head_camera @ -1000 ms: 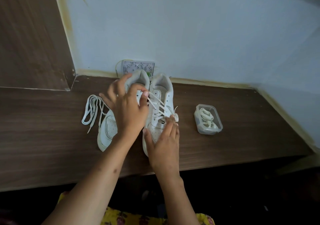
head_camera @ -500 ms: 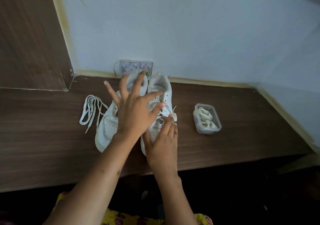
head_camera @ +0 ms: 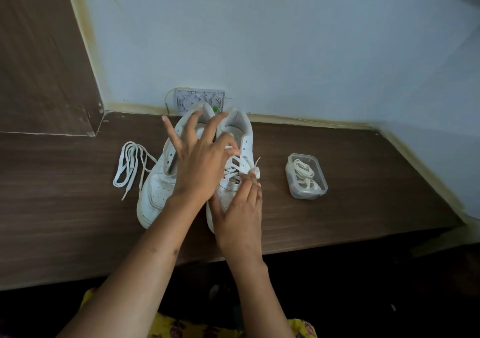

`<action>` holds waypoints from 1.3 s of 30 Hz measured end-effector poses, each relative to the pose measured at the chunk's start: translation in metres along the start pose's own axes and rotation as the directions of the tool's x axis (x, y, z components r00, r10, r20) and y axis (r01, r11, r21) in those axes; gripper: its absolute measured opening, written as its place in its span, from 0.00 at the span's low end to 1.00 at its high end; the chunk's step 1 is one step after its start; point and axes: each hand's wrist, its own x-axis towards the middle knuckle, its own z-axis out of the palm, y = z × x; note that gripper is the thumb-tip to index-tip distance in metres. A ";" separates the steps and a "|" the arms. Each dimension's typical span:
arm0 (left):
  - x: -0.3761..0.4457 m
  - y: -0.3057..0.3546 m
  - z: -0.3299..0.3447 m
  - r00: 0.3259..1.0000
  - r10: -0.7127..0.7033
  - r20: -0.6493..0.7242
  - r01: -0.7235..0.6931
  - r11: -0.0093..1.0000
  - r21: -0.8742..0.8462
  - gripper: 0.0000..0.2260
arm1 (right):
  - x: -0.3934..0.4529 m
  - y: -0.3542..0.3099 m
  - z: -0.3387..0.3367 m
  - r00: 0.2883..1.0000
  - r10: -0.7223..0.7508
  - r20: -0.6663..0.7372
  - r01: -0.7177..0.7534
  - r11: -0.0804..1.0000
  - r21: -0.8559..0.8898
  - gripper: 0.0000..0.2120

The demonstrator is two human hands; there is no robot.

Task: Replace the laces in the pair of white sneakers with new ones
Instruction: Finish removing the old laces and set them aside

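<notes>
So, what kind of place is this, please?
Probably a room in a home, at a built-in wooden counter set into a corner of pale painted walls. A wall socket plate sits just above the counter, behind a pair of white sneakers.

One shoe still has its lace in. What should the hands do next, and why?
Probably pull the next crossing of the lace out of the right sneaker. The left hand already has its fingers at the upper eyelets, the right hand steadies the toe, and the left sneaker is already bare.
</notes>
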 end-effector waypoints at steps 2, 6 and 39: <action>0.004 -0.002 -0.004 0.978 -0.124 -0.171 0.109 0.990 -0.094 0.04 | 0.000 0.000 -0.001 1.000 -0.004 -0.001 0.004 1.000 0.001 0.36; 0.007 -0.010 -0.010 0.862 -0.393 -0.321 0.314 0.910 -0.271 0.04 | 0.000 -0.001 -0.003 1.000 -0.003 0.000 0.003 1.000 0.003 0.36; 0.007 -0.026 -0.015 0.892 -0.344 -0.294 0.294 0.934 -0.201 0.06 | -0.001 -0.003 -0.006 0.998 0.030 0.058 -0.030 1.000 -0.001 0.37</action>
